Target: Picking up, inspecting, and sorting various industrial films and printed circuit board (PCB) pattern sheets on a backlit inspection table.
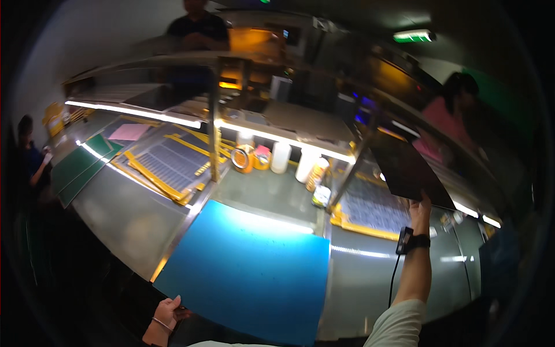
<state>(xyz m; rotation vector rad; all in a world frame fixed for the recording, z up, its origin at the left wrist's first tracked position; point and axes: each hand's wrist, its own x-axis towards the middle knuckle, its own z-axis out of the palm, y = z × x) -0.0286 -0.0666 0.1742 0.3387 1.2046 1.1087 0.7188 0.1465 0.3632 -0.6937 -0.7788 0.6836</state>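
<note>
When viewed from above, blue sheet (248,272) directly ahead, at the near side of the bench (144,231). Pinched at its near edge, close to the left corner, by the left hand (169,313), thumb on top and fingers curled beneath. Extending from that grasp forward and to the right; long axis apparently left to right, though hard to judge through fisheye bend. Within immediate reach of the left hand only; well apart from the right hand (420,205), farther forward and out to the right. Resting on the bench or slightly lifted: cannot tell. Beyond its far edge, bottles (281,159). At right, near a yellow-edged panel (370,217), dark sheet (407,168), grasped at its near edge by the right hand. Extending from there forward and to the left, long axis slanting from upper left to lower right; exact tilt unclear.
</note>
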